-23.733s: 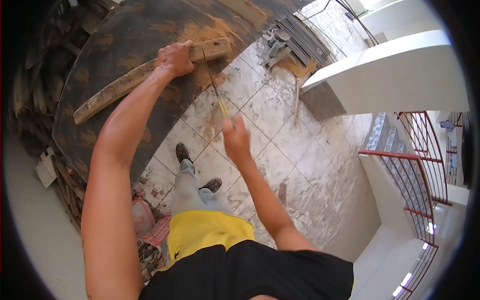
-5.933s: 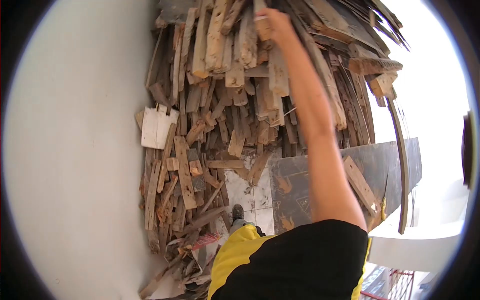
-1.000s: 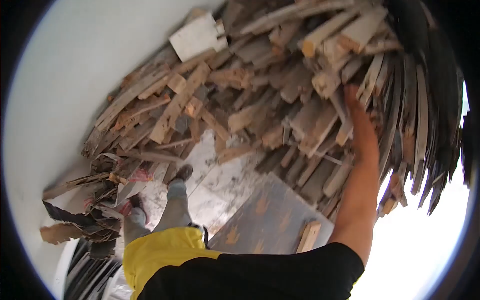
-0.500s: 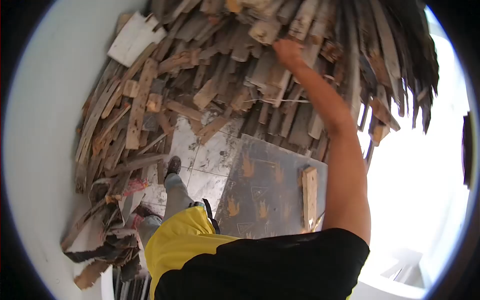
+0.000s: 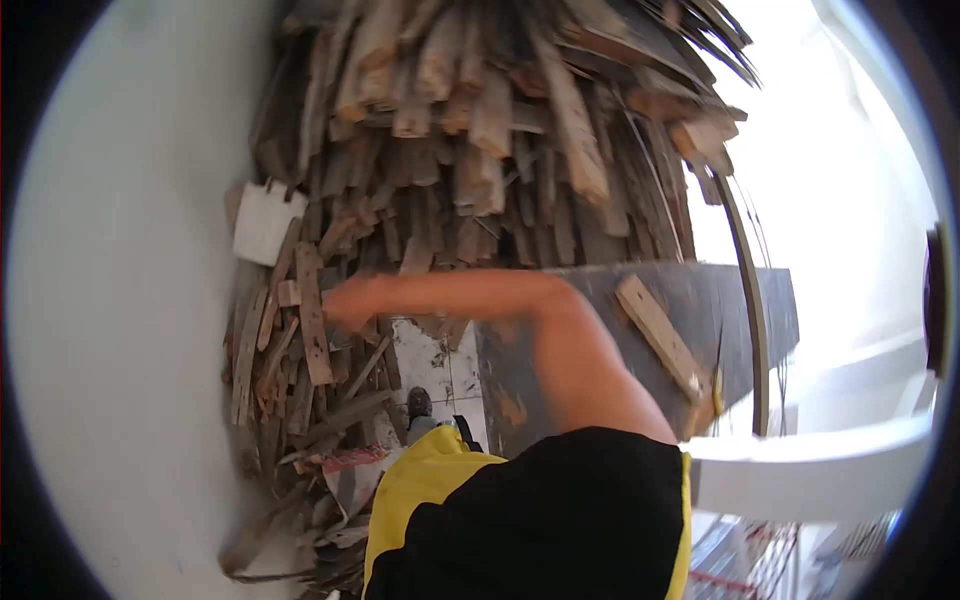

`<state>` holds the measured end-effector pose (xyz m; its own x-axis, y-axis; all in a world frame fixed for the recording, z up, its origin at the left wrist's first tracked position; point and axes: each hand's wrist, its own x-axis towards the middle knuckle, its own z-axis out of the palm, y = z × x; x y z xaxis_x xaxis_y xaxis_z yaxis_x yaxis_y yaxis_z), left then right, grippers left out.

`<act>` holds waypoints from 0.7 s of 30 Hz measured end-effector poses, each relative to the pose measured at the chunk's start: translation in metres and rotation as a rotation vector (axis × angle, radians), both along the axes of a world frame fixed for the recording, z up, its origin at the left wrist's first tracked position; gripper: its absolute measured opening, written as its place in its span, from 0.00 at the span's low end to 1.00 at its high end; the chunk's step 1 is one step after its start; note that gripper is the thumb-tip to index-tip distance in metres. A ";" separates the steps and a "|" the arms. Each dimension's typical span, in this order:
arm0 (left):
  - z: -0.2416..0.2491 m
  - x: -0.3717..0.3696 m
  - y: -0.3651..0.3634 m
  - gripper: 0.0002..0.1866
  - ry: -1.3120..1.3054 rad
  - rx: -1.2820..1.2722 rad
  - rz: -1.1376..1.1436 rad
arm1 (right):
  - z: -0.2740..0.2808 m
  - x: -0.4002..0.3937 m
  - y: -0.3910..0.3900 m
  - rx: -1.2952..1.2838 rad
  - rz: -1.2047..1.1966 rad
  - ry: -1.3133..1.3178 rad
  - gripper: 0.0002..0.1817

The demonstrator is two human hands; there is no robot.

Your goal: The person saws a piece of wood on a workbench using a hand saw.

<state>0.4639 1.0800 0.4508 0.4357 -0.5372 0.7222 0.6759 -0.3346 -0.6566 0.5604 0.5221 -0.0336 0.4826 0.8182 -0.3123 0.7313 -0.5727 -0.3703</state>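
Note:
My right hand (image 5: 355, 302), blurred by motion, reaches across to the left side of the wood heap. Its fingertips overlap the edge of a flat worn plank (image 5: 312, 330), which leans upright among shorter scraps. The fingers are too smeared to show a grip. A small light wood block (image 5: 289, 293) sits just left of that plank, and a white board piece (image 5: 268, 225) rests higher up by the wall. My left hand is out of view.
A large stack of old wooden planks (image 5: 480, 110) overhangs ahead. To the right, a dark grey panel (image 5: 590, 350) bears a loose wooden plank (image 5: 660, 335). Dirty floor tiles (image 5: 425, 360) show by my shoe (image 5: 419, 402). A pale wall (image 5: 140, 300) stands on the left.
My right hand has left the upper stack and swung down and left to the smaller scraps. The view has shifted, showing more of the panel and the area at right.

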 end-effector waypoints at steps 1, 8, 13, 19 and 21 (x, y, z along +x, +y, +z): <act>-0.001 -0.004 -0.001 0.25 0.004 0.011 -0.007 | 0.063 -0.051 0.059 -0.060 0.105 0.039 0.23; -0.002 0.011 -0.040 0.29 0.028 0.107 -0.111 | 0.142 -0.189 0.351 0.284 0.619 0.418 0.21; -0.011 0.019 0.006 0.27 0.029 0.019 -0.188 | 0.169 -0.254 0.368 0.332 0.707 0.523 0.20; -0.004 0.031 0.020 0.29 -0.049 0.238 -0.403 | 0.179 -0.250 0.380 0.326 0.667 0.464 0.19; -0.007 0.026 0.023 0.30 0.050 0.028 -0.170 | 0.178 -0.228 0.362 0.284 0.610 0.382 0.19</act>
